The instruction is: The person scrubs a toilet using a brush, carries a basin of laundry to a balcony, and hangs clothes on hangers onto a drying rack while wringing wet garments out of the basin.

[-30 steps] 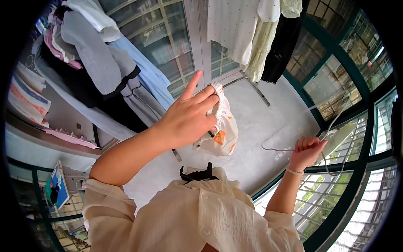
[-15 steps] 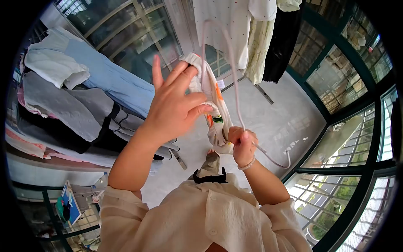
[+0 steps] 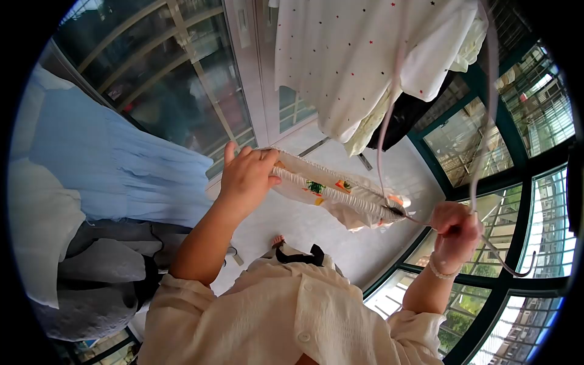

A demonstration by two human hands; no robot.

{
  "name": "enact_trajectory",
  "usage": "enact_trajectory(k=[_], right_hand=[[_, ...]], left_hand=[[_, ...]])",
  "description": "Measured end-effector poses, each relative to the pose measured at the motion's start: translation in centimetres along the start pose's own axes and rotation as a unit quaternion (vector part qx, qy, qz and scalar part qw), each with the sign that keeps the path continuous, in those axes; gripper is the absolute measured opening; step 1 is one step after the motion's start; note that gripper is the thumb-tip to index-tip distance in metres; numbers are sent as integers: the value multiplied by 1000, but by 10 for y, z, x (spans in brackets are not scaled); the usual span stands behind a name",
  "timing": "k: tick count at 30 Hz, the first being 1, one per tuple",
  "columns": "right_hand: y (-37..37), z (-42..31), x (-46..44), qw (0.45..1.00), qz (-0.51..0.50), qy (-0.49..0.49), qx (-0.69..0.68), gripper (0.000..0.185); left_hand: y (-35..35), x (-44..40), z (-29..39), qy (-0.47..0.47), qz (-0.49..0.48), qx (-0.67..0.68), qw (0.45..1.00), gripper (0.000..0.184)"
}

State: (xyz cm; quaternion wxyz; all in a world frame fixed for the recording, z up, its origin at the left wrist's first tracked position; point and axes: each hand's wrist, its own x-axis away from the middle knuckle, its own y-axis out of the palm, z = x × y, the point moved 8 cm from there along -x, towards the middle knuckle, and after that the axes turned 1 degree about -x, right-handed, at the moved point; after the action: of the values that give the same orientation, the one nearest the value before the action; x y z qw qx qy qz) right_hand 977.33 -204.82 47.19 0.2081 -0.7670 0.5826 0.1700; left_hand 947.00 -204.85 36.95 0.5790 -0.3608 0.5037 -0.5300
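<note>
My left hand [image 3: 246,179] is closed on the left end of a white garment [image 3: 331,191], which has gathered elastic edges and orange and green print. The garment is stretched out sideways in front of my body. In my right hand [image 3: 456,234] is a pale pink clothes hanger [image 3: 490,103], gripped near its neck, with its hook pointing down to the right. The hanger's long loop rises above my right hand. One side of that loop meets the garment's right end, where a small dark patch shows. Whether the wire passes inside the cloth I cannot tell.
A white dotted garment [image 3: 340,55] and a black one [image 3: 413,118] hang ahead. At left hang a light blue dress [image 3: 134,164] and grey clothes [image 3: 103,286]. Green-framed barred windows [image 3: 480,286] line the right side. Glass doors [image 3: 164,67] stand ahead left.
My right hand has moved right and outward with the hanger. The garment, bunched before, is now stretched sideways. My left hand's fingers have closed on its end. The view has shifted.
</note>
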Motion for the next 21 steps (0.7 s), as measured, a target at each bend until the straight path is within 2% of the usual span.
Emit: enact_trajectory(k=[2, 3, 5, 7, 8, 9, 11, 13, 16, 19, 21], right_hand=[[19, 16, -14, 984, -96, 35, 145, 51], [26, 31, -17, 974, -132, 70, 173, 49], [30, 43, -28, 961, -172, 57, 207, 51], [7, 25, -43, 987, -65, -59, 136, 52], [-11, 25, -48, 996, -6, -87, -20, 52], [-26, 22, -57, 987, 24, -117, -108, 52], [-47, 28, -73, 980, 52, -117, -150, 52], [-45, 47, -83, 994, 4, -89, -62, 52], [-27, 73, -82, 997, -71, -34, -22, 53], [-12, 97, -76, 992, -118, 26, -28, 54], [-3, 112, -71, 984, -150, 74, -57, 55]], left_hand=[[-4, -10, 4, 14, 10, 4, 1000, 32], [-7, -14, 6, 23, 12, 1, 1000, 29], [-14, -19, 11, 41, 28, -5, 999, 23], [-24, -16, 19, 58, 54, -10, 997, 15], [-33, -14, 25, 63, 73, -8, 995, 13], [-46, -12, 34, 70, 93, -8, 993, 10], [-55, -10, 44, 89, 119, -17, 989, 8], [-51, -9, 46, 102, 133, -31, 985, 6], [-45, -14, 53, 124, 135, -45, 982, 9], [-23, -23, 43, 104, 59, 124, 985, 9], [-13, -25, 35, 53, 1, 279, 959, 14]])
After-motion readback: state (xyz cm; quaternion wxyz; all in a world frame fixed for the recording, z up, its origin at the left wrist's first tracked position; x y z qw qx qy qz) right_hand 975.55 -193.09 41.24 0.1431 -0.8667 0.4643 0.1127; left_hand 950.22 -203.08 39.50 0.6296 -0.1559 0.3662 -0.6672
